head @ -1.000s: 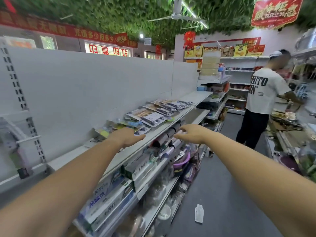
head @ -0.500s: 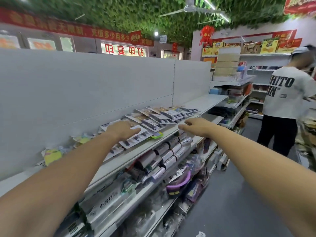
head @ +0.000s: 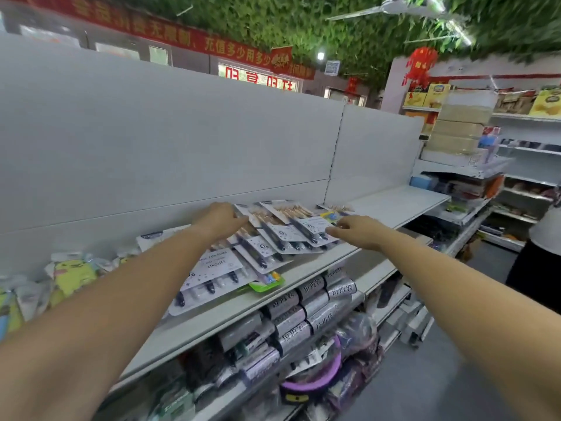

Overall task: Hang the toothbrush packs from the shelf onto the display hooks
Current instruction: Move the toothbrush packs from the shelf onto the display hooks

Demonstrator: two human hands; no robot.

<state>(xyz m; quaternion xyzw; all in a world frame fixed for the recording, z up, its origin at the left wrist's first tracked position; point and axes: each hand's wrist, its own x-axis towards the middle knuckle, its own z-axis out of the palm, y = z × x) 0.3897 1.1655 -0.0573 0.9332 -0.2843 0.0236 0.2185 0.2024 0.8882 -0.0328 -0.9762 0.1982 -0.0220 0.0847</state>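
Note:
Several toothbrush packs [head: 282, 232] with white cards lie overlapping in a row on the top white shelf [head: 394, 205]. My left hand [head: 220, 220] reaches over the row, and its fingertips touch the top end of a pack near the back panel. My right hand [head: 355, 232] is at the right end of the row, fingers loosely bent and touching the edge of the last pack. Neither hand has lifted a pack. A larger pack [head: 218, 268] lies nearer to me under my left forearm. No display hooks are in view.
Yellow cartoon packs [head: 73, 275] lie at the shelf's left end. Rolls of bags [head: 303, 308] and a purple basin [head: 315, 378] fill the lower shelves. A person [head: 543, 238] stands in the aisle [head: 425, 384] at the right edge. Stocked shelves line the far wall.
My view has swung right along the shelf. Both hands have moved forward and up onto the far toothbrush packs, and the upright with hooks at the left has left the view.

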